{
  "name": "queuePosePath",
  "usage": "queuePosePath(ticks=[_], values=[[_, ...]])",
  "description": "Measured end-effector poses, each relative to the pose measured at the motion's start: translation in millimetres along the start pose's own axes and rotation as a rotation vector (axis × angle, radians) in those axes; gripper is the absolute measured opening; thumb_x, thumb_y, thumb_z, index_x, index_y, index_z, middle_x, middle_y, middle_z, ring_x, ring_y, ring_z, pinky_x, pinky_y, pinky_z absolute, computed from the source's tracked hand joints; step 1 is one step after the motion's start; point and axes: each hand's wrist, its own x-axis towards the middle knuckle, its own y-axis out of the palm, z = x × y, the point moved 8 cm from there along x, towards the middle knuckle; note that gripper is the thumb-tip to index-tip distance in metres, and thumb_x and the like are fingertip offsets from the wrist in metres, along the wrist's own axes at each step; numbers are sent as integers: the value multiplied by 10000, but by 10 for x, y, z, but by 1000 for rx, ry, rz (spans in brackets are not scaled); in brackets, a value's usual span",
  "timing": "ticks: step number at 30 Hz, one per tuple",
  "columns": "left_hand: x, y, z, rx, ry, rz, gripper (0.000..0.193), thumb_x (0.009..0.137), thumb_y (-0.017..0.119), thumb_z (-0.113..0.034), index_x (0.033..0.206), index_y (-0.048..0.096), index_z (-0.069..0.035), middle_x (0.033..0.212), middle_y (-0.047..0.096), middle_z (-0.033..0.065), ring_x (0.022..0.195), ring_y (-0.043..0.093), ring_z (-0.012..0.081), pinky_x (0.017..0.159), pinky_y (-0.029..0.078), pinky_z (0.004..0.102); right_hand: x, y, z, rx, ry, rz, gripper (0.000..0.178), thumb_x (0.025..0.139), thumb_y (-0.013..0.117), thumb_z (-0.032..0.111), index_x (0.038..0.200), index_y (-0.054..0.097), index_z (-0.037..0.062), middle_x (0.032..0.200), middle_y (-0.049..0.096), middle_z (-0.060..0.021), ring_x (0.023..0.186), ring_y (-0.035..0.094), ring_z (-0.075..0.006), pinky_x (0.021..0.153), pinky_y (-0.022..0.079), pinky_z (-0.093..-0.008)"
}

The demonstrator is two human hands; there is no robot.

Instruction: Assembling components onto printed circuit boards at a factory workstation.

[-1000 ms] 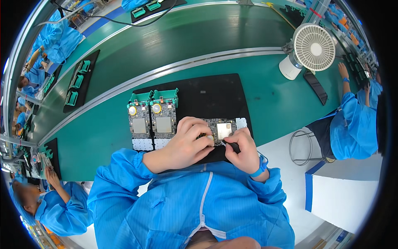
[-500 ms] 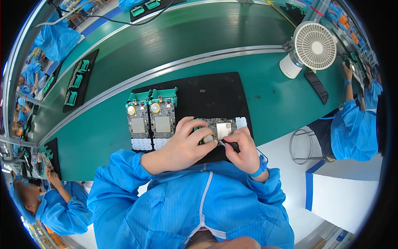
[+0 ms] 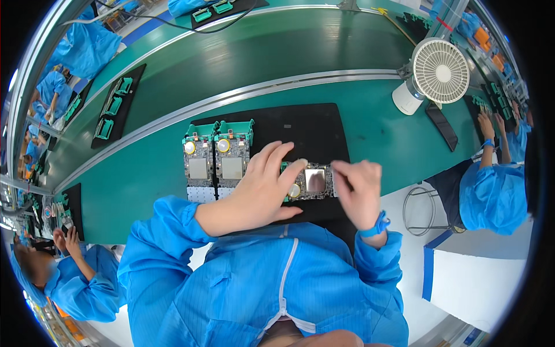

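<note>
A circuit board (image 3: 325, 189) with a shiny square metal shield and a round coin-like part lies sideways on a black mat (image 3: 315, 130) in front of me. My left hand (image 3: 260, 185) spans its left end, a fingertip at the far edge and the thumb by the near edge. At the right end, the curled fingers of my right hand (image 3: 359, 188) pinch the board and cover most of its white end strip. Two similar boards (image 3: 198, 168) (image 3: 232, 166) stand side by side on the mat's left, green holders (image 3: 236, 128) at their far ends.
A white fan (image 3: 440, 69) and a dark phone (image 3: 442, 127) stand and lie at the right of the green table (image 3: 139, 191). Beyond a metal rail (image 3: 260, 89) runs a dark green belt (image 3: 277, 49), with green holders on a black tray (image 3: 118, 104). Co-workers in blue sit on both sides.
My right hand has moved rightward to the board's end, and the dark object it held no longer shows. My left fingers have shifted off the round part towards the board's far edge.
</note>
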Motion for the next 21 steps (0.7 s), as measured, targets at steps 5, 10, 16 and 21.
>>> queuePosePath(ticks=[5, 10, 16, 21], values=[[207, 81, 87, -86, 136, 203, 774, 663, 809, -104, 1349, 450, -90, 1273, 513, 145, 1232, 458, 360, 1025, 363, 495, 90, 36, -218, -200, 15, 75, 177, 833, 665, 78, 1008, 688, 89, 778, 613, -64, 767, 570, -260, 729, 402, -391], [282, -110, 236, 75, 227, 162, 759, 710, 753, -35, 1398, 454, -147, 1456, 406, 137, 1410, 310, 360, 1140, 282, 528, -184, 40, -349, 235, 298, 392, 142, 864, 643, 68, 1001, 675, 47, 790, 618, -136, 722, 607, -303, 636, 474, -379], [65, -184, 460, -63, -50, 96, 674, 766, 739, -18, 1374, 458, -93, 1417, 422, 164, 1343, 390, 387, 1097, 386, 462, -233, -78, -383, 341, 428, 205, 181, 869, 637, 40, 1046, 677, 37, 791, 610, -131, 689, 587, -271, 620, 467, -362], [-139, -354, 460, -184, -238, -108, 379, 838, 682, -21, 1191, 545, -30, 1177, 570, 162, 1022, 605, 337, 866, 522, 418, -179, -4, -216, -67, 207, 102, 299, 858, 587, -29, 1125, 673, 75, 828, 563, -120, 817, 546, -307, 730, 470, -404]])
